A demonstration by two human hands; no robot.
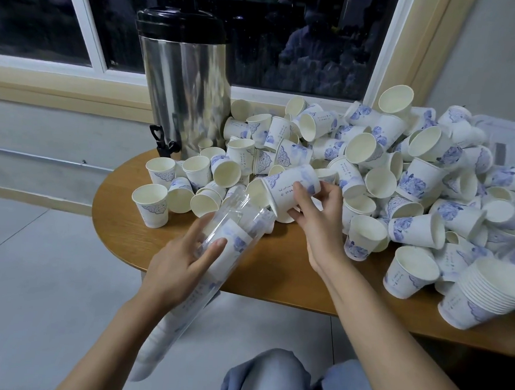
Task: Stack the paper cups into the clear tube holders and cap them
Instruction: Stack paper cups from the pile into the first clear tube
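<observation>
Our fingers are busy on both sides: those of our left hand (181, 259) wrap around a clear tube holder (216, 240), gripping it near the middle, and those of our right hand (315, 217) close on a paper cup (287, 186), thumb below and fingertips on its printed wall.

The tube lies tilted, its open mouth pointing up and away toward the pile, its lower end reaching down past the table edge toward our knees (270, 381). Inside the tube we see a stack of cups (181, 305) filling its lower part, white with blue print showing through the plastic.

The cup in our right hand lies on its side, its open rim turned left and down, just beside the mouth of the tube. Whether rim and tube touch, we cannot tell.

All this happens above a rounded wooden table (275, 275). A large heap of loose cups (388, 173) covers its far and right parts, some upright, most tipped over. At the near right stands a nested stack of cups (484, 290). At the back left stands a steel drink dispenser (181, 89) with a black lid and a black tap, against a dark window (292, 29). The floor is pale tile.
</observation>
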